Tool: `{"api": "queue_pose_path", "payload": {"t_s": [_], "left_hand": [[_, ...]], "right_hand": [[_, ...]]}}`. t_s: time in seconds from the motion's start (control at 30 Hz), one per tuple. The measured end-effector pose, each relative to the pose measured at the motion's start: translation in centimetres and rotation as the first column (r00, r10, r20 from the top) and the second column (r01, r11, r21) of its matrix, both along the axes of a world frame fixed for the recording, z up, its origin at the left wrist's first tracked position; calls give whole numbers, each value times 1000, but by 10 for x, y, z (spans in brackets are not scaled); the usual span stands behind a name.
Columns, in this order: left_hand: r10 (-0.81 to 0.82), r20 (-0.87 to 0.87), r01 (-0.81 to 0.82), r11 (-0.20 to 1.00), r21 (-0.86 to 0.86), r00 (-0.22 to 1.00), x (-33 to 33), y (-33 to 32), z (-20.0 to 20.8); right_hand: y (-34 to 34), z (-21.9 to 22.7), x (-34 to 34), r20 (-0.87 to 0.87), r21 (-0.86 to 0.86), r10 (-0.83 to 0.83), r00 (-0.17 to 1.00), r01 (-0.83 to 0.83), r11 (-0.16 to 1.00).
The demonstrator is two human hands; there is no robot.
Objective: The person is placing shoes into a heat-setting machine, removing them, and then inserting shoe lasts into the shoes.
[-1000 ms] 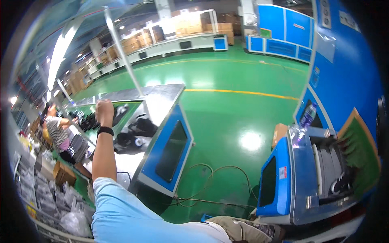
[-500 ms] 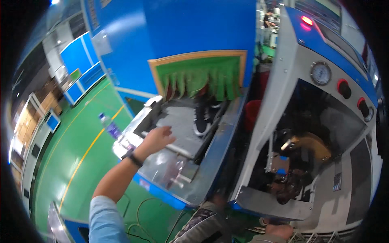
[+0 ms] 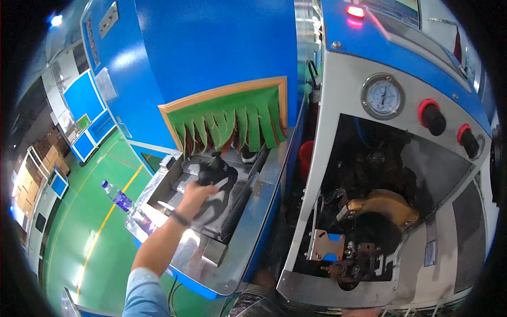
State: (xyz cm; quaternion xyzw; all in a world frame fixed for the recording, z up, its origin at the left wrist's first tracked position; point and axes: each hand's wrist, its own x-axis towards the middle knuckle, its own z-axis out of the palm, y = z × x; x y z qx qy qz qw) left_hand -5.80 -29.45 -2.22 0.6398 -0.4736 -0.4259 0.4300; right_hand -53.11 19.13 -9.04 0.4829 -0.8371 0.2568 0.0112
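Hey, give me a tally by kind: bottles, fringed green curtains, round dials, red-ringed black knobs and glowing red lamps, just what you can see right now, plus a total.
Bottle: 1
Fringed green curtain: 1
Round dial: 1
Red-ringed black knobs: 2
Glowing red lamp: 1
Total: 6

Purple-labelled bottle point(image 3: 120, 198), distant brown cartons point(image 3: 33, 180)

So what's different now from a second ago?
The left hand has swung rightward to the conveyor and now reaches a dark shoe; whether it grips is unclear. The view turned right too. The purple-labelled bottle and green curtain stayed put.
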Motion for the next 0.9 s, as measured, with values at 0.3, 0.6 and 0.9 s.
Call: {"api": "queue_pose_path", "payload": {"t_s": [0.3, 0.6, 0.9], "left_hand": [[-96, -611, 249, 954, 169, 786, -72, 326, -3], [-339, -532, 509, 835, 209, 776, -214, 399, 23], [-807, 346, 872, 483, -79, 478, -203, 405, 1]], "right_hand": [[-43, 74, 98, 707, -604, 707, -4, -524, 601], [-9, 110, 121, 658, -536, 582, 478, -246, 808], [37, 98, 96, 51, -355, 532, 845, -483, 801]]}}
